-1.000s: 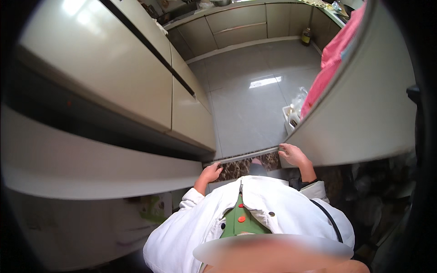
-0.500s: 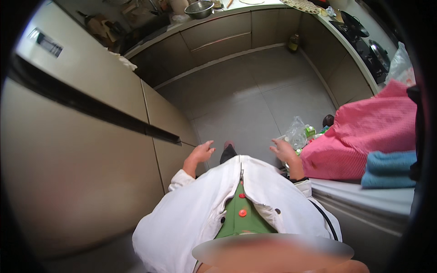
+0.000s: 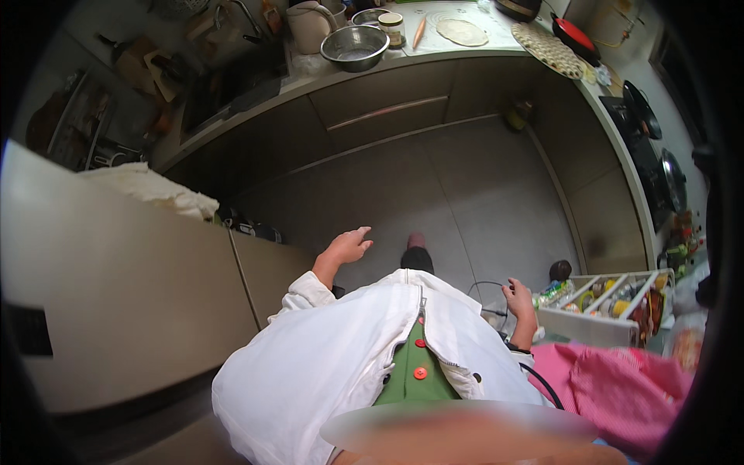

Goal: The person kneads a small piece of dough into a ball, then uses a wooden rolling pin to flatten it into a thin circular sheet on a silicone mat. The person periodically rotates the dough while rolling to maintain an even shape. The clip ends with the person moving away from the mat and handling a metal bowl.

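Note:
My left hand hangs over the grey floor beside the fridge's edge, its fingers stretched out and nothing in it. Lower on the right, my right hand is empty too, with fingers loosely bent and apart. It is nearest to a white rack of bottles and packets, and I see no contact between them. Across the floor, the counter bears a steel bowl, a lidded jar, a rolling pin, a round flat sheet of dough and a tray covered in small pale pieces, apparently dumplings.
A tall fridge stands close on my left, with a white cloth on top. The hob carries dark pans along the right counter. A bottle stands in the far floor corner. Pink fabric lies low on the right.
I have moved forward into the kitchen: the counter is nearer, and the fridge and pink fabric have slid back. Both hands stay empty; the right hand now appears lower and farther right.

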Motion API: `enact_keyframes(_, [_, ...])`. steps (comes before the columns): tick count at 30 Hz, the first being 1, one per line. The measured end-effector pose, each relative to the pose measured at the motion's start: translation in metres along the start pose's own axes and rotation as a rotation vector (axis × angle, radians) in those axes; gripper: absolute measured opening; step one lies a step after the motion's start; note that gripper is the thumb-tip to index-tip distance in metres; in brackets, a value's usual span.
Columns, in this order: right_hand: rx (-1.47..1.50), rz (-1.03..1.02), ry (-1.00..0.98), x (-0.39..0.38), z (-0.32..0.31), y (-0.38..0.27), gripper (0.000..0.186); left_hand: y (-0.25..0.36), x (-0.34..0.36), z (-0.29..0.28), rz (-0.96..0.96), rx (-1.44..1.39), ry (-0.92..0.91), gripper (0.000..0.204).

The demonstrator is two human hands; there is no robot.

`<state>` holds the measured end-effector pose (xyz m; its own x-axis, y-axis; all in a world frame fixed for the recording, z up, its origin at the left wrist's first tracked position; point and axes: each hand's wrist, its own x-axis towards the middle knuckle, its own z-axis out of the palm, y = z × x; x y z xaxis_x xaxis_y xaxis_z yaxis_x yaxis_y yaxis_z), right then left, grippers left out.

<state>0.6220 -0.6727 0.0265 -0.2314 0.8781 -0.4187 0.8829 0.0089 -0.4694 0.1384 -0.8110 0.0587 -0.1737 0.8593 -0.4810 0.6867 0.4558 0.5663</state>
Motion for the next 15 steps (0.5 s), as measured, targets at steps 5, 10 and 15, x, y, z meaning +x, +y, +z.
enact_keyframes(5, [-0.107,-0.182,0.061,0.152,-0.032,-0.088,0.045,-0.014,0.073,-0.051,-0.052,-0.012,0.014,0.051])
enact_keyframes(10, [0.057,-0.573,0.007,0.294,-0.044,-0.265,0.034,-0.04,0.106,-0.112,-0.165,-0.145,0.34,0.049])
enact_keyframes(15, [0.357,-0.73,-0.167,0.404,-0.018,-0.442,0.036,-0.082,0.118,-0.143,-0.316,-0.252,0.344,0.051])
